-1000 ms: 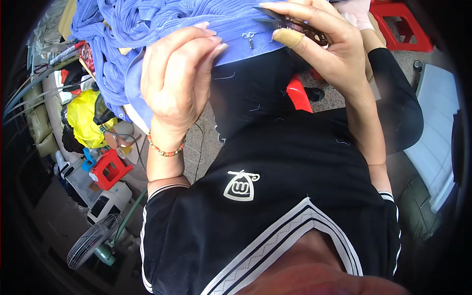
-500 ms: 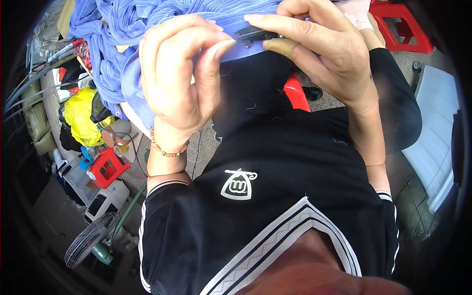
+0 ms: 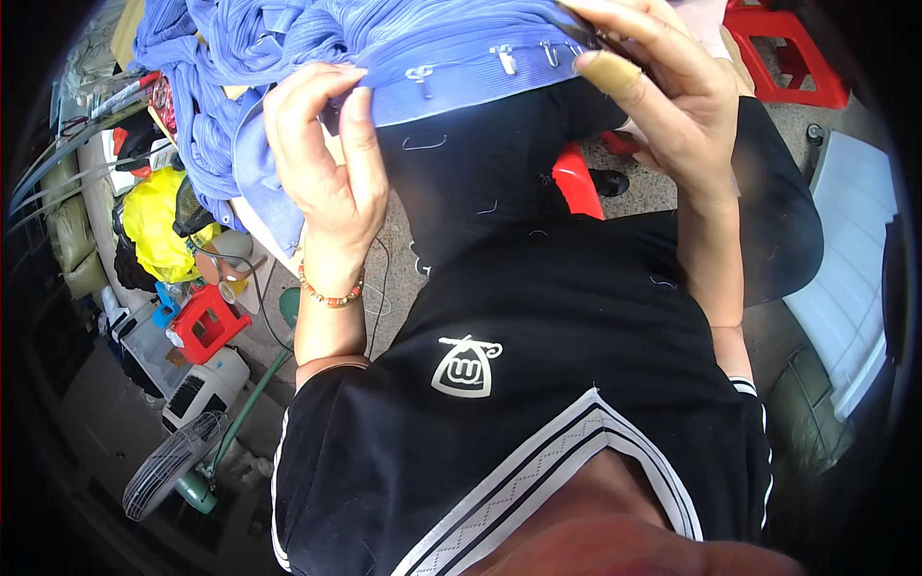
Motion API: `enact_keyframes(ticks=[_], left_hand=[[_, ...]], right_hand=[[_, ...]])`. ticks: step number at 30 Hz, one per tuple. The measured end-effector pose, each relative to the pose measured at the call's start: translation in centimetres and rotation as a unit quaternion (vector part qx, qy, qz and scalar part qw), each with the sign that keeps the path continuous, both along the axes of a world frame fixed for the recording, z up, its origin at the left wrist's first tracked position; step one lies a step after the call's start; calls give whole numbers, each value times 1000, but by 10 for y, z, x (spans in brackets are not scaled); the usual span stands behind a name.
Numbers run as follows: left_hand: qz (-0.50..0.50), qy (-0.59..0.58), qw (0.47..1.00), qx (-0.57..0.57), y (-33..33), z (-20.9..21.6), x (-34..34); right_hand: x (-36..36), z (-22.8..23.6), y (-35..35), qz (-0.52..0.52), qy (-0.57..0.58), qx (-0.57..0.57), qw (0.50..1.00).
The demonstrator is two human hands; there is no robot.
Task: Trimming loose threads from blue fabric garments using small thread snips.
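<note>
Since a second ago the left hand has slid leftward along the blue pleated garment, baring more of its band and a row of small metal hook fasteners, so the work seems to be advancing along that edge. The left hand, wrist bent back, pinches the band's lower edge left of the fasteners. The right hand, raised at the band's right end, grips the cloth there with fingers curled.

The pleated blue-violet fabric runs out past the 12 o'clock edge, the right hand hides whatever thin dark object its fingers pinch there, the left hand's fingertips fold behind the hem, and the red plastic stool is cropped at 1 o'clock.
</note>
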State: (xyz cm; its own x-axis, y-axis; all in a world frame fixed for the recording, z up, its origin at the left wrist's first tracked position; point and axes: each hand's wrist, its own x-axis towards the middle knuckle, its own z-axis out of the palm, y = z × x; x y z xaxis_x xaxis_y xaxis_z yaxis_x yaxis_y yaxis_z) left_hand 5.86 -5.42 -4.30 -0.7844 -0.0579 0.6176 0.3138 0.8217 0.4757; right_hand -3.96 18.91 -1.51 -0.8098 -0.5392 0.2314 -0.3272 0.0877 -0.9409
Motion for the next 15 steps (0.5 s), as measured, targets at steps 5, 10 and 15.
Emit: enact_keyframes(ticks=[5,10,15], left_hand=[[6,-54,994,94,-16,-15,11],[-19,1,992,127,-13,5,6],[-73,13,995,-72,-7,23,-13]], right_hand=[[-4,-31,-3,80,86,-29,993],[-3,-34,-4,85,83,-22,993],[-2,-28,-6,69,96,1,993]])
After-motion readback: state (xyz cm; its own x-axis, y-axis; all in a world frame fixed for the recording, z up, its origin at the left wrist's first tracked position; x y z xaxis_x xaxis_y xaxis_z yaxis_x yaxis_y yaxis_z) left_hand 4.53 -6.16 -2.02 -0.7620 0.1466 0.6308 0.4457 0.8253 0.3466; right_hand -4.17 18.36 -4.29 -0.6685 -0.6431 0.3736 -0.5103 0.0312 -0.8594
